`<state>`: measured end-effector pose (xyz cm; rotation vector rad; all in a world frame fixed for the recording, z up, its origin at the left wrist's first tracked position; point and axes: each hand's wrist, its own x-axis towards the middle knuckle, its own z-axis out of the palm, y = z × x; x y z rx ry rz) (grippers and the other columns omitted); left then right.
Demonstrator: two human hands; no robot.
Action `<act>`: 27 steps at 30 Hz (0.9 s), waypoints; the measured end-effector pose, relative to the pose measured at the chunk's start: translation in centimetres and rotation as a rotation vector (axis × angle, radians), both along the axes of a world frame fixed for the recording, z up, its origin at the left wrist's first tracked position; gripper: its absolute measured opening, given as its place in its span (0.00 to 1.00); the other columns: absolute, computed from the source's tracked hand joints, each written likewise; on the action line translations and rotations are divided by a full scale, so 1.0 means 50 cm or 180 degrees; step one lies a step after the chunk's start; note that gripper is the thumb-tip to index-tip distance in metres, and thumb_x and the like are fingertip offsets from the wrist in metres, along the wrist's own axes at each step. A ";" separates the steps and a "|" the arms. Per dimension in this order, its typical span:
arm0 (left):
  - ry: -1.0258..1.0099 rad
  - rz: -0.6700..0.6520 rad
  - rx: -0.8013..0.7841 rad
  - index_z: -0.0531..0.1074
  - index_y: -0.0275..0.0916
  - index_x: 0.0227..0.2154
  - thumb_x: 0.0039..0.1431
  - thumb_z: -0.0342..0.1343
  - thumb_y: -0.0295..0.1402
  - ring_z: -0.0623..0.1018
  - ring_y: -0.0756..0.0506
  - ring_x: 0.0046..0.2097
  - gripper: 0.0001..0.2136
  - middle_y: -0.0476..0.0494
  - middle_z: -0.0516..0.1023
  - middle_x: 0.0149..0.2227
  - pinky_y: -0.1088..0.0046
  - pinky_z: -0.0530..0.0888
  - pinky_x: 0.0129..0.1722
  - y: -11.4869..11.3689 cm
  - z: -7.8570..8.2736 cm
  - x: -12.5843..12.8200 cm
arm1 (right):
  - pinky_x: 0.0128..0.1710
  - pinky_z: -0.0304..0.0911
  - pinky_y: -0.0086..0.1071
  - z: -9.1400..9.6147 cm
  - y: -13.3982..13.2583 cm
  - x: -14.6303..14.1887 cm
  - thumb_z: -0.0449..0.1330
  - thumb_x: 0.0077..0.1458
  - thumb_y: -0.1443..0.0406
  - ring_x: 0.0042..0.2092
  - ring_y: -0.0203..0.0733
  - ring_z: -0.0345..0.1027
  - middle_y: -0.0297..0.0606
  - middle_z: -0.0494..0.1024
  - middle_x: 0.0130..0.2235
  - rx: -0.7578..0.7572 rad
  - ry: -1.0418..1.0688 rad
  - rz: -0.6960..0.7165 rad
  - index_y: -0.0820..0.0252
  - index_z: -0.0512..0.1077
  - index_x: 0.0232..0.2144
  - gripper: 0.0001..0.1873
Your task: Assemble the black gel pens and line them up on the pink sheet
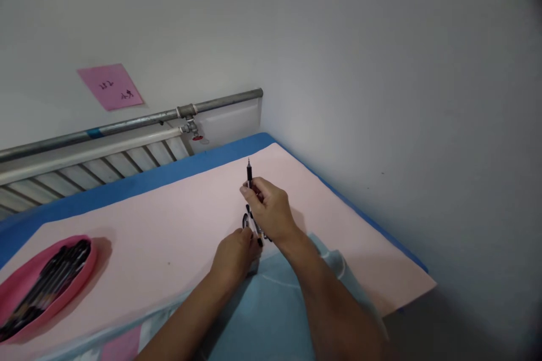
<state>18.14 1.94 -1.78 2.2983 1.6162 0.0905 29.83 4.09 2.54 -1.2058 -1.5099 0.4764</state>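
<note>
My right hand (273,208) holds a slim black pen (249,172) upright between thumb and fingers, its silver pointed tip facing up. Just below it, my left hand (234,252) lies low over the near edge of the table, its fingers curled. Whatever it grips is mostly hidden; a dark end shows by the fingertips. Several small black and silver pieces (248,211) lie between the two hands on the pale pink sheet (178,220). Too little of them shows to tell their kind.
A pink oval basket (91,262) full of dark pens (55,276) stands at the left. Blue tabletop (190,168) borders the sheet. Behind are a radiator (114,166), a metal pipe (144,122) with a red-handled valve and a pink note (112,87). A wall (381,124) closes off the right.
</note>
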 end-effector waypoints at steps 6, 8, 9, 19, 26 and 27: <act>0.0061 0.0080 -0.0004 0.69 0.38 0.39 0.58 0.43 0.33 0.74 0.44 0.38 0.11 0.39 0.75 0.36 0.72 0.63 0.35 0.003 -0.008 -0.005 | 0.28 0.54 0.25 0.000 -0.001 -0.002 0.51 0.55 0.61 0.28 0.33 0.60 0.32 0.69 0.26 0.0027 -0.0079 0.0024 0.60 0.68 0.29 0.10; -0.0006 0.0085 0.0015 0.70 0.38 0.36 0.57 0.44 0.32 0.74 0.44 0.36 0.11 0.39 0.75 0.35 0.72 0.63 0.34 0.002 -0.011 -0.006 | 0.28 0.54 0.25 0.001 -0.002 -0.002 0.50 0.55 0.61 0.28 0.33 0.60 0.32 0.69 0.27 0.0024 -0.0106 0.0030 0.60 0.68 0.28 0.10; -0.0109 0.0113 0.0055 0.71 0.38 0.34 0.56 0.45 0.32 0.74 0.45 0.34 0.10 0.39 0.74 0.33 0.72 0.63 0.33 0.002 -0.012 -0.008 | 0.28 0.53 0.25 0.001 -0.002 -0.001 0.50 0.55 0.61 0.28 0.33 0.60 0.32 0.69 0.27 0.0018 -0.0129 0.0036 0.60 0.68 0.28 0.10; -0.3912 0.1760 -0.1009 0.71 0.35 0.30 0.42 0.60 0.28 0.74 0.50 0.26 0.09 0.48 0.73 0.24 0.73 0.71 0.28 0.046 0.064 -0.140 | 0.27 0.49 0.26 0.000 -0.015 -0.040 0.50 0.55 0.63 0.28 0.33 0.59 0.32 0.68 0.26 -0.0238 -0.0769 0.0388 0.59 0.63 0.24 0.10; -0.5645 0.2168 -0.1805 0.72 0.33 0.31 0.48 0.57 0.21 0.77 0.51 0.31 0.05 0.44 0.77 0.29 0.76 0.74 0.33 0.055 0.045 -0.216 | 0.26 0.45 0.25 -0.032 -0.036 -0.106 0.50 0.54 0.67 0.27 0.32 0.57 0.31 0.66 0.25 -0.0545 -0.1288 0.1263 0.60 0.61 0.23 0.08; -0.5824 0.2181 -0.1873 0.72 0.33 0.31 0.49 0.56 0.21 0.77 0.52 0.31 0.05 0.45 0.77 0.28 0.77 0.74 0.34 0.055 0.037 -0.219 | 0.26 0.45 0.25 -0.036 -0.036 -0.110 0.50 0.54 0.66 0.27 0.32 0.58 0.31 0.66 0.24 -0.0605 -0.1308 0.1330 0.60 0.61 0.23 0.08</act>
